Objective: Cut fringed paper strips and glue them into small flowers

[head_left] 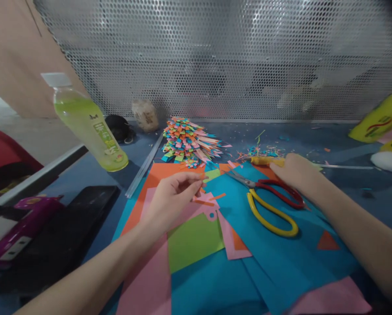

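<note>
My left hand [179,190] is over the coloured paper sheets, its fingers curled together in a pinch at a small orange piece too small to make out well. My right hand [289,168] is closed on the yellow handle [263,160] of a tool whose thin metal shaft [343,166] points right. Between the hands, scissors [253,183] with one red and one yellow handle lie on a blue sheet [281,262]. A green sheet [196,240] and a pink sheet [150,280] lie below my left hand. Orange strips [204,202] rest near its fingertips.
A pile of fringed paper strips [191,140] stands behind the sheets, with shreds [261,151] to its right. At left are a tilted bottle [91,124], a clear ruler [145,166], a black phone-like slab [64,232] and a purple item [32,223]. A perforated metal panel [215,57] closes the back.
</note>
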### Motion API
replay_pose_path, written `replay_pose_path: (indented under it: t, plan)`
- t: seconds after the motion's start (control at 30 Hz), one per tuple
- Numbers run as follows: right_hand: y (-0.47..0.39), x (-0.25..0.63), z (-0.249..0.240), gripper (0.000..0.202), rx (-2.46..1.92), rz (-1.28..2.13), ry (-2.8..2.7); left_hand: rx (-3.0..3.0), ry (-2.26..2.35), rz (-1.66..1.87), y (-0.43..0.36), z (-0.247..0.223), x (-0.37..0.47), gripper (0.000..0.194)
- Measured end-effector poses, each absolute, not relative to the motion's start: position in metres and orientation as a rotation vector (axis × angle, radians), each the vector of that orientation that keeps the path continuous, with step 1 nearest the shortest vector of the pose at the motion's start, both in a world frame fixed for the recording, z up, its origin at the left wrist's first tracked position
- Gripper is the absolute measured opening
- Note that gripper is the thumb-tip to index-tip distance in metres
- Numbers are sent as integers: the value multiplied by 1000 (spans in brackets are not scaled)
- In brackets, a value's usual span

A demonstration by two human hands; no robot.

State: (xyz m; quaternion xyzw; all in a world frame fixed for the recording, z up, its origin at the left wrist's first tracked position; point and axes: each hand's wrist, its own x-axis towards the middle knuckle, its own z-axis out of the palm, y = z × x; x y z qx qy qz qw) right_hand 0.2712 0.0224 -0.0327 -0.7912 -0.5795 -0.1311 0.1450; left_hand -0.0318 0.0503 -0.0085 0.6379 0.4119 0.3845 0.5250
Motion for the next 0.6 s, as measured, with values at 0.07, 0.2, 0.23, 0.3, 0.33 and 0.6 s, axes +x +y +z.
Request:
replay_pose_path:
  t: [0.07,0.2,0.23,0.3,0.33,0.6]
  plan:
    - [23,269,-29,39,-2309,-434,-1668,1601,1013,932,50,-7,-32,11]
    - [26,245,-17,37,-2105,-501,-1874,1695,1026,961,47,-5,-32,15]
    - [26,236,-16,42,-1999,-492,-1967,1720,1017,970,47,-5,-32,16]
    - [22,217,-13,50,-1725,-380,-2258,1757,1001,981,47,-7,-31,17]
    - [19,208,-13,52,-1561,-287,-2412,1760,997,989,47,-8,-31,18]
    - [-9,193,-6,59,-929,322,-2386,1712,960,1002,52,-15,-35,20]
